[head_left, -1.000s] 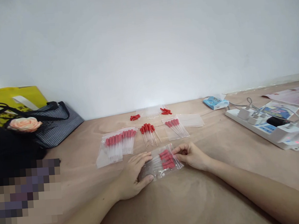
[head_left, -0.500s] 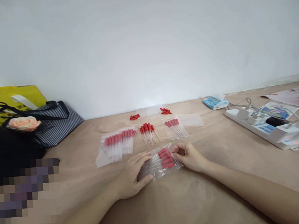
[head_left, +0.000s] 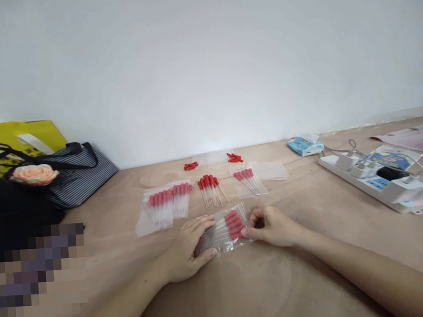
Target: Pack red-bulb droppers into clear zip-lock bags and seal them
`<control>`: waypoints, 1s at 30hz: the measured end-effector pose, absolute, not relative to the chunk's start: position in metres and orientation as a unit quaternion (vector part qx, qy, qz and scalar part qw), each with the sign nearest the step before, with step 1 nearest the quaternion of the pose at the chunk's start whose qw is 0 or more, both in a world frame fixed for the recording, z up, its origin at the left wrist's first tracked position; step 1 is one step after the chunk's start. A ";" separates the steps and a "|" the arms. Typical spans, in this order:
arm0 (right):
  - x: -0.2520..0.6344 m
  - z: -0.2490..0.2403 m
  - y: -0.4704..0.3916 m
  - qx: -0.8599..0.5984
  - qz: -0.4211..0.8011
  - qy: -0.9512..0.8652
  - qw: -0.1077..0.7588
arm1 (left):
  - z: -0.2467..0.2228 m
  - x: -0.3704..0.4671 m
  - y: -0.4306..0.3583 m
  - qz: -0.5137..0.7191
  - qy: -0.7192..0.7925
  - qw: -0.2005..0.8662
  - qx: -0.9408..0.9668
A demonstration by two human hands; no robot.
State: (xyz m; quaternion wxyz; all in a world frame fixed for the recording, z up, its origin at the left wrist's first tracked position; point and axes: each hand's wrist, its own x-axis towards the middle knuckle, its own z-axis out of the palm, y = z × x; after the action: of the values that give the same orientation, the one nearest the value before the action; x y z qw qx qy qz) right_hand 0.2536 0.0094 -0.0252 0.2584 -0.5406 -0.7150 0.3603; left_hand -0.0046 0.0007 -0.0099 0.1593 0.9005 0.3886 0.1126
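A clear zip bag [head_left: 221,229] lies flat in front of me with several droppers [head_left: 233,224] inside, their red rubber bulbs toward the bag's right end. My left hand [head_left: 191,246] holds the bag's left end down, fingers on the far side and thumb on the near side. At the right edge, by the seal, my right hand [head_left: 271,226] pinches the bag with thumb and curled fingers. The thumb tip is close to the lowest bulb. The far side of the right fingers is blurred.
Filled bags [head_left: 160,209] lie beyond my left hand, and another filled bag [head_left: 249,182] lies to the right. Loose droppers [head_left: 209,189] sit between. Behind are red bulbs [head_left: 190,166]. A power strip [head_left: 370,182], tissue pack [head_left: 305,145] and striped bag [head_left: 76,178] flank them.
My right hand has moved along the bag's right edge toward me, its thumb now lower near the bottom bulb. My left hand has stayed in place.
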 end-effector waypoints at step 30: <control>0.305 -0.030 0.163 -0.584 0.261 -0.595 0.487 | -0.007 -0.003 -0.003 0.100 0.413 0.172 0.889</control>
State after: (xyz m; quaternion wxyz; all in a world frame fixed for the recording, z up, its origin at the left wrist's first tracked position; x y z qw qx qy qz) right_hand 0.3047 0.1628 -0.0304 0.4865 -0.5845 -0.5948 0.2606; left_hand -0.0028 -0.0027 -0.0070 0.1724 0.8887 0.4129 0.1002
